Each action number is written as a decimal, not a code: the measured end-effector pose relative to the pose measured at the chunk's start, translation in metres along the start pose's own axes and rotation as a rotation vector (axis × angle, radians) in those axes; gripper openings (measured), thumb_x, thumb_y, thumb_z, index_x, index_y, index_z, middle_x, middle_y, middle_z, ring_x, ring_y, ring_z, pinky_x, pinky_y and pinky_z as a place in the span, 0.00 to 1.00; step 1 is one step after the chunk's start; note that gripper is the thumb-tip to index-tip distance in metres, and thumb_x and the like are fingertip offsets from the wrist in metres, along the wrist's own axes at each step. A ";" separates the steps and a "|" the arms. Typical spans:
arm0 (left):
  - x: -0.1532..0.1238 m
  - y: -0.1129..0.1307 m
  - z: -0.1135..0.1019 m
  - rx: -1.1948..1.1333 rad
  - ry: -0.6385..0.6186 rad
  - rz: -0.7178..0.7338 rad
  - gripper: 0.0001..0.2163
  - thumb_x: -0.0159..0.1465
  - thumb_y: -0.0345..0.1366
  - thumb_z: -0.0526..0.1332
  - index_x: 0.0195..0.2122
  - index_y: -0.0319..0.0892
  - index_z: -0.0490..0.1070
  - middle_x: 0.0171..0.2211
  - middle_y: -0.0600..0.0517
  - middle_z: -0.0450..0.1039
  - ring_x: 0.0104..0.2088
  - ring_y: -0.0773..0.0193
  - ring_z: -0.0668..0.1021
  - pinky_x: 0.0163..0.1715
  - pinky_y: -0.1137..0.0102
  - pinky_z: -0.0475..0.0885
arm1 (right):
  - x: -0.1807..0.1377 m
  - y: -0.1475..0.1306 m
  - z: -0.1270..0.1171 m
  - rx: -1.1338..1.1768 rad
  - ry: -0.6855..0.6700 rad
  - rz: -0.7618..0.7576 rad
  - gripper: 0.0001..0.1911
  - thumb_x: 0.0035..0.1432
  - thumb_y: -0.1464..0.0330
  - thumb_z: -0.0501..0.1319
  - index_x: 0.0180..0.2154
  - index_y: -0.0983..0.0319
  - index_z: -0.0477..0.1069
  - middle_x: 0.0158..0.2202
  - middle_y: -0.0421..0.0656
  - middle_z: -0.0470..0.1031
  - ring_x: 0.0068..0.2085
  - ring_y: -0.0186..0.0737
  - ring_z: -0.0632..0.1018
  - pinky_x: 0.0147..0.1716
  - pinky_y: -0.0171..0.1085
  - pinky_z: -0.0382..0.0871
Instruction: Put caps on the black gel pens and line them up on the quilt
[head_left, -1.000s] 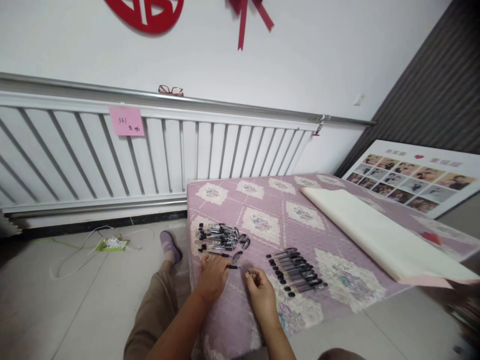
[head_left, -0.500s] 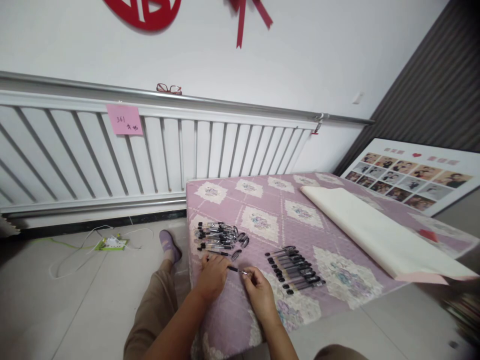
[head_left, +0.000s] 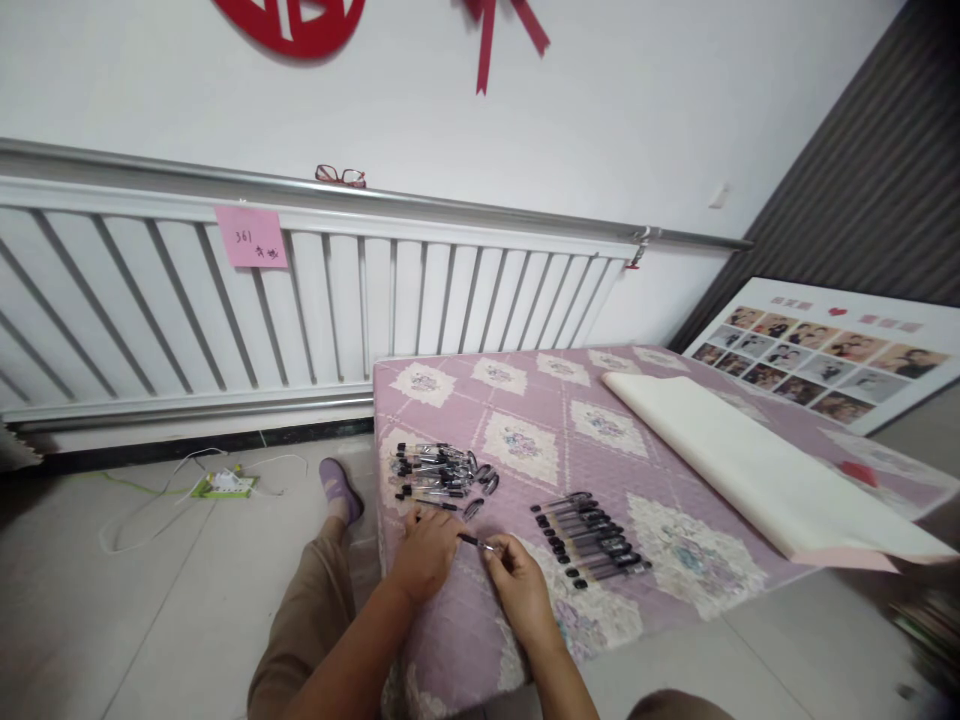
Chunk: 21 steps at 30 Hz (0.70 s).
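Observation:
Between my two hands is a pen [head_left: 471, 540] with a dark grip and a pale tip pointing right. My left hand [head_left: 427, 550] is closed around its barrel, which is mostly hidden by the fingers. My right hand [head_left: 517, 585] pinches at the tip end; whether a small part is in those fingers cannot be made out. Just beyond my left hand lies a loose pile of pen parts [head_left: 431, 468], with several black pen caps [head_left: 486, 478] at its right side. To the right of my right hand, several capped pens [head_left: 592, 540] lie side by side in a slanted row.
Everything lies on a purple quilted bedspread [head_left: 525, 380]. A folded cream sheet [head_left: 720, 470] stretches across the right side. A photo board [head_left: 817, 350] leans at the far right. A white radiator [head_left: 435, 310] runs along the wall. On the floor at left is a power strip [head_left: 225, 487] with cables.
Hardly anything differs. Both hands keep their hold around the pen, and the camera view has shifted very slightly. The pile and the row of pens look the same.

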<state>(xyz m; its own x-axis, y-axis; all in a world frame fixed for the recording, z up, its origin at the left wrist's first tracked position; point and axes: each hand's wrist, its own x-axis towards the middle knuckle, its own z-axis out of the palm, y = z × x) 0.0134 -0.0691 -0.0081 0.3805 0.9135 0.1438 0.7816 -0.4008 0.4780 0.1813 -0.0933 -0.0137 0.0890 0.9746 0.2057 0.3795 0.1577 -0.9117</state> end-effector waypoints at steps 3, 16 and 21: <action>0.000 0.000 -0.001 -0.005 -0.010 0.021 0.15 0.68 0.33 0.46 0.49 0.51 0.68 0.44 0.52 0.71 0.49 0.59 0.68 0.57 0.56 0.48 | 0.000 0.000 0.001 0.005 0.004 -0.014 0.13 0.50 0.58 0.61 0.30 0.60 0.72 0.26 0.40 0.73 0.29 0.39 0.73 0.31 0.35 0.67; -0.001 -0.003 0.002 -0.026 0.023 0.035 0.12 0.66 0.31 0.50 0.44 0.51 0.70 0.42 0.55 0.72 0.48 0.61 0.69 0.56 0.58 0.49 | 0.002 0.008 0.003 -0.071 -0.045 -0.035 0.09 0.54 0.62 0.58 0.29 0.60 0.71 0.27 0.40 0.73 0.31 0.40 0.73 0.33 0.35 0.66; -0.002 -0.002 0.005 -0.059 0.065 0.043 0.11 0.66 0.31 0.49 0.41 0.49 0.70 0.41 0.54 0.72 0.46 0.61 0.70 0.56 0.57 0.49 | 0.004 0.009 0.006 -0.141 -0.058 -0.060 0.10 0.57 0.62 0.56 0.28 0.60 0.70 0.28 0.41 0.73 0.32 0.40 0.73 0.35 0.36 0.65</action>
